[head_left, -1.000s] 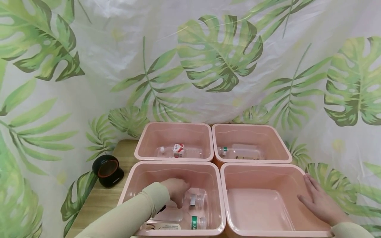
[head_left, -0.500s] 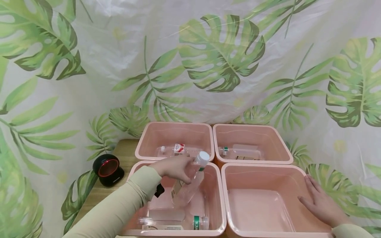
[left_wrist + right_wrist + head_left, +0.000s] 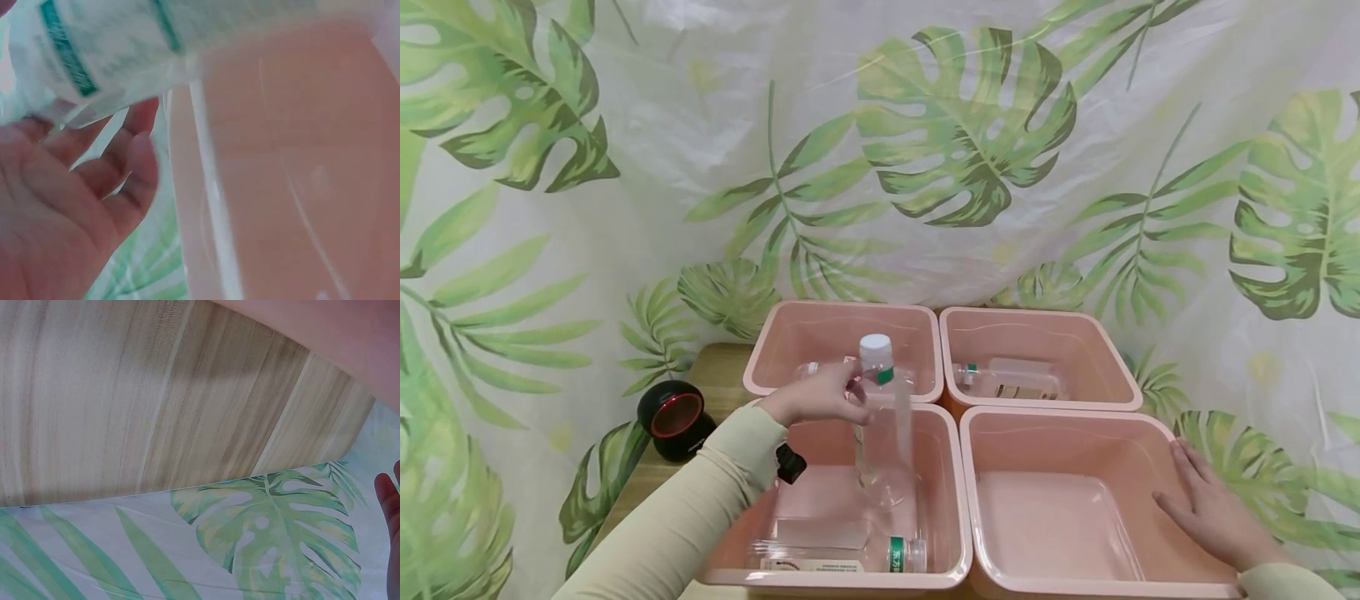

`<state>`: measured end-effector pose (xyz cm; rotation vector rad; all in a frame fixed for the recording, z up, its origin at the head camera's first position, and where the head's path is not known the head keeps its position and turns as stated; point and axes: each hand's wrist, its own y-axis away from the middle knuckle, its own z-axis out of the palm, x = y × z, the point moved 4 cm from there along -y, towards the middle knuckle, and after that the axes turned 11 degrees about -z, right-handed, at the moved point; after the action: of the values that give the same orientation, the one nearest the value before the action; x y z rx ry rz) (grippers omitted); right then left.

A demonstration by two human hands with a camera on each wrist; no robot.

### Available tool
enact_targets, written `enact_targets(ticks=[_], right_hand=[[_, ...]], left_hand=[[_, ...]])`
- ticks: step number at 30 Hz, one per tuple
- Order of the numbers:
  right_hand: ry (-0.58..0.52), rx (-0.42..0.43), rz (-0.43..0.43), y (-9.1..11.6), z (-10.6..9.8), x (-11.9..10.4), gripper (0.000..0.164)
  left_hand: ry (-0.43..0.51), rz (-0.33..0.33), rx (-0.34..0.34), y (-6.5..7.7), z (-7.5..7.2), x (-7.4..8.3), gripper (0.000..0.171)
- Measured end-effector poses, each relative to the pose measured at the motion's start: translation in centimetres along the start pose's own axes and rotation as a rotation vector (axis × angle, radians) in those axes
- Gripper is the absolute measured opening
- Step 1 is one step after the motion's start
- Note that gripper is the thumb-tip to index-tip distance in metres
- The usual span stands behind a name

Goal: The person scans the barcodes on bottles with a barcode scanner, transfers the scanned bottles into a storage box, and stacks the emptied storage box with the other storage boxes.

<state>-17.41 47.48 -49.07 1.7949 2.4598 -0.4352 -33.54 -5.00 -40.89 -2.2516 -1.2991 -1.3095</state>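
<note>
Head view: left hand [image 3: 822, 397] grips a white-capped bottle [image 3: 886, 427], just swung upright over the front-left bin [image 3: 961, 500], clear of its lying bottle [image 3: 842, 547]; right hand [image 3: 1213, 507] uncurled.

The bottle [image 3: 885, 425] looks like glossy plastic, the bins [image 3: 1052, 521] smooth, shiny plastic, the tabletop [image 3: 125, 394] wood-grained.

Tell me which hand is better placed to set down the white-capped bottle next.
Probably the left: the left hand grips the white-capped bottle near its neck, over the near-left bin. The right hand holds nothing and is at the near-right bin's outer side, apart from the bottle.
</note>
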Motion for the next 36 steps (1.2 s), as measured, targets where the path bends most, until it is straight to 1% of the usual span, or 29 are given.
enact_targets(ticks=[2, 4, 6, 8, 9, 12, 14, 15, 17, 19, 21, 22, 25, 27, 29, 31, 32, 34, 36], right_hand=[[0.001, 0.003, -0.002, 0.0, 0.0, 0.0, 0.088], [0.003, 0.011, -0.008, 0.1, 0.1, 0.0, 0.088], [0.003, 0.017, -0.012, 0.1, 0.1, 0.0, 0.088], [0.0, 0.015, -0.013, 0.0, 0.1, 0.1, 0.089], [0.001, 0.013, -0.013, 0.0, 0.1, 0.1, 0.089], [-0.001, 0.002, -0.009, -0.1, 0.1, 0.3, 0.089], [-0.004, 0.0, -0.01, -0.1, 0.1, 0.4, 0.089], [-0.004, 0.002, -0.012, -0.1, 0.1, 0.5, 0.089], [-0.002, 0.012, -0.018, -0.2, 0.1, 0.6, 0.089], [-0.002, 0.014, -0.019, -0.3, 0.1, 0.6, 0.09], [-0.003, 0.016, -0.019, -0.5, 0.3, 0.6, 0.09], [-0.002, 0.016, -0.017, -0.5, 0.3, 0.6, 0.09], [-0.002, 0.017, -0.012, -0.4, 0.4, 0.5, 0.09], [0.0, 0.018, -0.013, -0.4, 0.4, 0.4, 0.089], [0.0, 0.017, -0.011, -0.4, 0.3, 0.3, 0.089], [-0.001, 0.013, -0.007, -0.5, 0.2, 0.3, 0.089], [-0.002, 0.013, -0.006, -0.5, 0.2, 0.3, 0.089], [-0.003, 0.014, -0.004, -0.6, 0.1, 0.3, 0.089], [-0.004, 0.018, -0.007, -0.6, 0.0, 0.3, 0.089]], left_hand=[[-0.025, 0.009, -0.036, 0.1, 0.3, -0.3, 0.063], [-0.031, 0.046, -0.072, 0.2, 0.8, -0.5, 0.057], [-0.035, 0.098, -0.106, 0.2, 1.5, -0.8, 0.054], [-0.052, 0.119, -0.165, 0.2, 2.7, -1.1, 0.053], [-0.075, 0.115, -0.194, 0.3, 3.3, -1.3, 0.051], [-0.202, 0.069, -0.269, 0.5, 5.2, -1.7, 0.044], [-0.262, 0.047, -0.307, 0.5, 6.5, -1.5, 0.041], [-0.288, 0.047, -0.323, 0.5, 7.0, -1.4, 0.038], [-0.309, 0.058, -0.358, 0.2, 8.1, -0.9, 0.035], [-0.306, 0.061, -0.397, 0.0, 9.0, -0.4, 0.034], [-0.321, 0.05, -0.438, -0.1, 9.6, 0.0, 0.041], [-0.347, 0.047, -0.457, -0.1, 9.9, 0.3, 0.047], [-0.473, 0.066, -0.502, -0.1, 10.7, 1.0, 0.064], [-0.527, 0.095, -0.53, 0.0, 11.3, 1.4, 0.07], [-0.541, 0.109, -0.538, 0.0, 11.8, 1.6, 0.068], [-0.505, 0.099, -0.559, 0.1, 12.2, 1.7, 0.07], [-0.493, 0.107, -0.569, 0.1, 12.5, 1.8, 0.073], [-0.536, 0.136, -0.561, 0.2, 12.7, 2.0, 0.078], [-0.587, 0.188, -0.535, 0.2, 12.8, 2.2, 0.081]])
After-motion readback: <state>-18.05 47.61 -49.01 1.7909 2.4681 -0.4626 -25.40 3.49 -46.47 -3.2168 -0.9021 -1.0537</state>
